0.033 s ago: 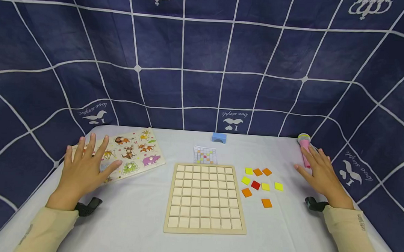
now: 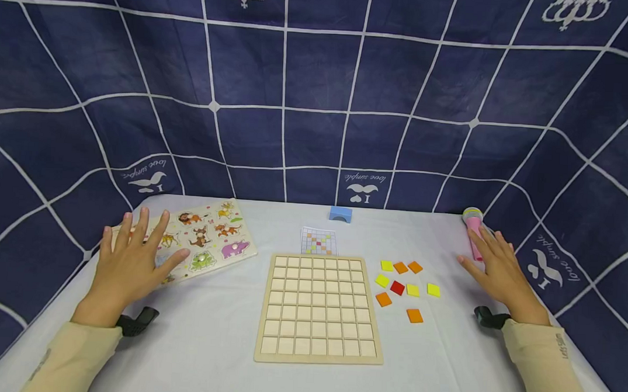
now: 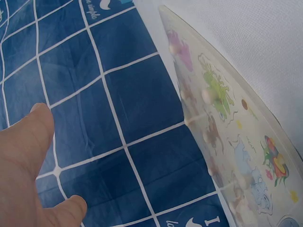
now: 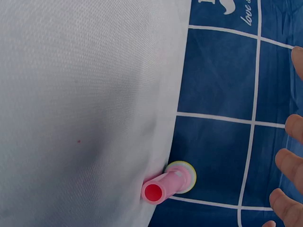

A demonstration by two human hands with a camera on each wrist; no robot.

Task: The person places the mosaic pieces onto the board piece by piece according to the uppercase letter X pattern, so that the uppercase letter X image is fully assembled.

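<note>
My left hand [image 2: 127, 264] has its fingers spread and holds nothing; in the head view it overlaps the near left part of an animal puzzle board [image 2: 243, 257]. My right hand [image 2: 502, 274], fingers extended, also holds nothing and is nearest a pink toy microphone [image 2: 474, 232]. Between the hands lies a wooden grid board [image 2: 312, 298] with pale square cells. Right of it are loose small square tiles: several yellow [image 2: 433, 290], several orange [image 2: 415, 315] and one red [image 2: 397, 288]. The right wrist view shows the microphone [image 4: 165, 184] lying apart from the fingertips.
Behind the grid board lies a card [image 2: 319, 242] printed with a coloured grid pattern. A blue block [image 2: 340, 214] with an arched notch stands at the back of the white table [image 2: 207, 343]. Dark blue checked cloth [image 2: 316, 137] encloses the back and sides.
</note>
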